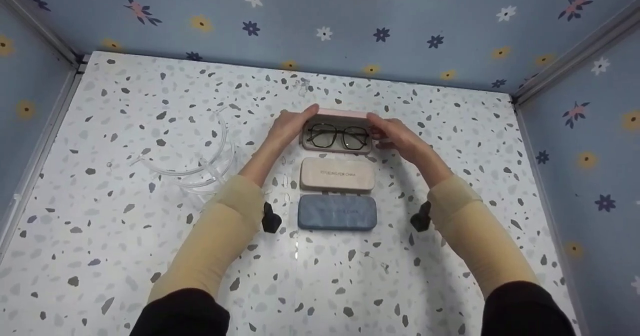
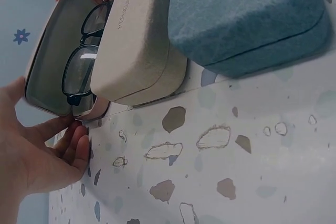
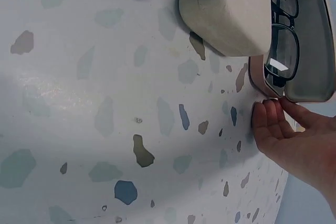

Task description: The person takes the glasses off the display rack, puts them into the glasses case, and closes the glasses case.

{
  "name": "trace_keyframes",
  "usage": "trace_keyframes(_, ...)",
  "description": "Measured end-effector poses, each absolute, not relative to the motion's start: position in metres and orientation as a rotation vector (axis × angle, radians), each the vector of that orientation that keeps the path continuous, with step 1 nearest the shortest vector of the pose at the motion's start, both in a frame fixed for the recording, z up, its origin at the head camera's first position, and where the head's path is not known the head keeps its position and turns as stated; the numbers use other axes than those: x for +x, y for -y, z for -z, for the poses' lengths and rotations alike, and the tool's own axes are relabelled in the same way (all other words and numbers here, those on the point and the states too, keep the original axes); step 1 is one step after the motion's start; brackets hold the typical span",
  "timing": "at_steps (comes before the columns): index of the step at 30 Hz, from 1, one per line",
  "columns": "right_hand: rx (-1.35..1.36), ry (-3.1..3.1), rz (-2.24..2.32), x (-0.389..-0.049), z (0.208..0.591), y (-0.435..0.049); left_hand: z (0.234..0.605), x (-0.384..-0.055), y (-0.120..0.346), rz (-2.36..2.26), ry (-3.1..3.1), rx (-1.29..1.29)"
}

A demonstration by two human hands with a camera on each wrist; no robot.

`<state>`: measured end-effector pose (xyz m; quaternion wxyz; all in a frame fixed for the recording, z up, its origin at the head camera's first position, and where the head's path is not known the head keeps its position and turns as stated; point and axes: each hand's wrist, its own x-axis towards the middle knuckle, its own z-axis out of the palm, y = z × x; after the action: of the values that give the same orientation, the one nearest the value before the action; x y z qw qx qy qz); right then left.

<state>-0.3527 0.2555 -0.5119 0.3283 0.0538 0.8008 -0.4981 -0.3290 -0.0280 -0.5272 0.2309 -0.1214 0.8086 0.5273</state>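
Note:
At the far end of a row of cases, a pink glasses case (image 1: 345,112) stands with its lid raised and its grey lining showing. Inside lies a pair of black-framed glasses (image 1: 354,138), lenses upward. My left hand (image 1: 287,127) grips the case's left end, thumb on the lid edge and forefinger low near the hinge. At the opposite end my right hand (image 1: 402,138) holds the lid's corner in the same way, its other fingers (image 3: 266,124) bent beside the case. Both hands also show in the left wrist view, where the lining (image 2: 50,69) faces the glasses.
A closed cream glasses case (image 1: 337,182) lies just nearer than the pink one, followed by a closed blue case (image 1: 337,218). A clear plastic stand (image 1: 200,168) with curved bars is left of my left forearm. A flowered wall (image 1: 300,36) borders the speckled table (image 1: 440,296).

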Motion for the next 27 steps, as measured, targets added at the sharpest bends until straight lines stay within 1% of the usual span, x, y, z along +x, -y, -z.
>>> trace_keyframes(10,0.001,-2.067,1.286,-0.348,0.516,-0.264,0.539,-0.318,0.029,-1.516,-2.33,-0.184)
trace_keyframes(18,-0.034,-2.059,1.281,-0.343,0.519,-0.269,0.547,-0.314,0.031,-1.542,-2.43,-0.015)
trace_keyframes(27,-0.148,-2.084,1.302,-0.337,0.524,-0.27,0.557,-0.308,0.033,-1.484,-2.478,0.005)
